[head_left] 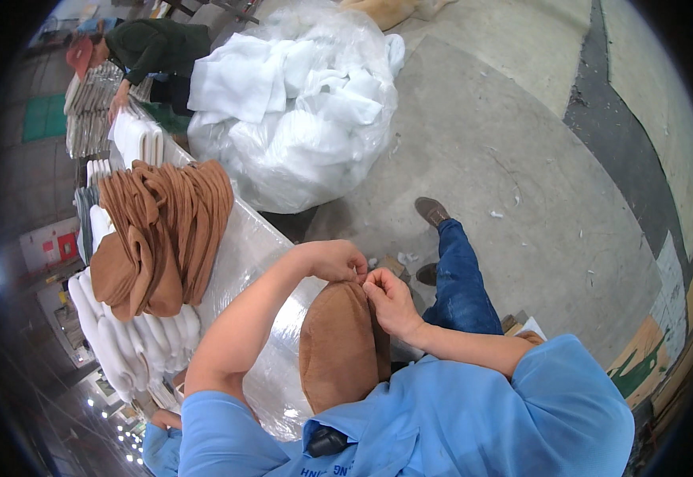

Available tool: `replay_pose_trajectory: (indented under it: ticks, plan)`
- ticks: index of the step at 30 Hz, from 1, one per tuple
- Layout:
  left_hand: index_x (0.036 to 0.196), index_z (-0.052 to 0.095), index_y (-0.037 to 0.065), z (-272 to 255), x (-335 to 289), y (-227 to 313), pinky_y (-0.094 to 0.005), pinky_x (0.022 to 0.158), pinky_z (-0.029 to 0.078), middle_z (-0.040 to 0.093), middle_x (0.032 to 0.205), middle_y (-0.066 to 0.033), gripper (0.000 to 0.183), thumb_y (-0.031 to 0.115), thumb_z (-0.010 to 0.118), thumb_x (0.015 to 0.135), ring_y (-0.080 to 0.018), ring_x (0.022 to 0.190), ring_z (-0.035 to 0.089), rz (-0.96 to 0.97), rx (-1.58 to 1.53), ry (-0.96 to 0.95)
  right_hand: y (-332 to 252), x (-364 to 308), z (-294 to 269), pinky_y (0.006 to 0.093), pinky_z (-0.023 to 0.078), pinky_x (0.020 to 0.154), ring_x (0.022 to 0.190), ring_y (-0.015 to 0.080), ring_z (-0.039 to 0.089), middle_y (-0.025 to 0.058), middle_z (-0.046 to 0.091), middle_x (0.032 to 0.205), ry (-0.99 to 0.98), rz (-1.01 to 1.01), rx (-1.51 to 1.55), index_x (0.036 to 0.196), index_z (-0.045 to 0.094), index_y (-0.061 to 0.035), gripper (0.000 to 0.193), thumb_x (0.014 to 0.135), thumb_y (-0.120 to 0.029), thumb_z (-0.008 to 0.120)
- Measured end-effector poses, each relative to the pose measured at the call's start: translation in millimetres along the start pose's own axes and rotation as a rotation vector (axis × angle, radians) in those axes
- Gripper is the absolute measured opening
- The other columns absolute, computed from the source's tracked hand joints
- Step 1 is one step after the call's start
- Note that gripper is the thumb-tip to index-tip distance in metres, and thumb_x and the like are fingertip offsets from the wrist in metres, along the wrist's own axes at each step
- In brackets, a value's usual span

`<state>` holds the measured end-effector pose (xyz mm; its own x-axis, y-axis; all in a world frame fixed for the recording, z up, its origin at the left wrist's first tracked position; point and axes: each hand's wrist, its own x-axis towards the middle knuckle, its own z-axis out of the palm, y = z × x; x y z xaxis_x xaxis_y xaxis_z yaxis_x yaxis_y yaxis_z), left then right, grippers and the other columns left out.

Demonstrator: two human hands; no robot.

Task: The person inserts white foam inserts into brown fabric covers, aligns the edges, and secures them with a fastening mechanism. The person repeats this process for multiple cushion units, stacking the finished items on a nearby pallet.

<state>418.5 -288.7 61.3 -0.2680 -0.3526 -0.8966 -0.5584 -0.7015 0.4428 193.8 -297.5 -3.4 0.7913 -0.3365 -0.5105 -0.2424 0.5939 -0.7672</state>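
Observation:
A brown cushion (337,350) in a suede-like cover stands on edge against my body, beside the plastic-covered table (243,254). My left hand (335,261) is closed in a pinch at the cushion's top corner. Right beside it, my right hand (394,305) grips the same corner along the side edge, thumb and forefinger pressed together. The fingertips of both hands nearly meet there. Whether they hold a zipper or just the fabric is too small to tell.
Brown covers (163,230) lie heaped on the table at left, with white cushion inserts (128,338) beside them. A big clear plastic bag of white padding (298,111) stands beyond. At the far left another person in dark clothes (151,56) leans over white pads (138,137). Scraps dot the concrete floor (505,159).

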Motion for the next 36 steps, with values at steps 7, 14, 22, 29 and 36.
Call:
replay_pose_trajectory:
  ticks: [7,14,22,29,36]
  plan:
    - [0.108,0.077,0.006,4.3,-8.9,-16.2,-0.0309,0.072,0.050,0.068,0.091,0.0005,0.028,0.030,0.066,0.101,-0.0122,0.085,0.060,0.082,-0.347,0.009,-11.1,1.9,-3.2,0.0270,0.045,0.070,0.079,0.0083,0.051,-0.0021,0.058,0.086,0.038,-0.006,-0.086,0.100,0.060,-0.0036,0.009,0.103,-0.011,0.062]
    - [0.092,0.079,0.001,0.5,1.4,-2.1,-0.0317,0.063,0.049,0.063,0.078,-0.0019,0.026,0.026,0.074,0.094,-0.0124,0.072,0.058,-0.015,-0.135,-0.142,-10.8,2.7,-3.2,0.0262,0.045,0.071,0.080,0.0077,0.052,-0.0013,0.059,0.085,-0.002,-0.018,-0.056,0.101,0.061,-0.0035,0.007,0.104,-0.010,0.062]
    - [0.082,0.077,0.004,16.9,11.5,-6.4,-0.0359,0.059,0.047,0.066,0.074,-0.0038,0.016,0.019,0.076,0.080,-0.0176,0.069,0.061,-0.124,-0.290,-0.027,0.9,-12.6,-13.7,0.0254,0.043,0.074,0.085,0.0044,0.052,-0.0056,0.059,0.091,0.013,0.335,0.380,0.102,0.063,-0.0103,0.019,0.111,-0.026,0.057]
    - [0.081,0.076,-0.002,45.4,21.5,-27.5,-0.0374,0.062,0.048,0.068,0.075,-0.0078,0.018,0.016,0.073,0.078,-0.0205,0.070,0.062,0.042,-0.499,0.323,25.7,-15.3,4.8,0.0256,0.044,0.080,0.086,0.0069,0.053,-0.0040,0.064,0.092,0.091,0.462,0.268,0.105,0.064,-0.0099,0.025,0.113,-0.029,0.051]
    - [0.083,0.075,-0.005,63.4,18.1,-46.0,-0.0340,0.062,0.049,0.069,0.076,-0.0075,0.017,0.010,0.068,0.086,-0.0156,0.070,0.062,0.013,-0.966,0.545,26.9,20.5,7.4,0.0285,0.045,0.077,0.082,0.0078,0.053,-0.0031,0.062,0.089,0.130,0.441,0.302,0.097,0.061,-0.0107,0.023,0.111,-0.027,0.054]
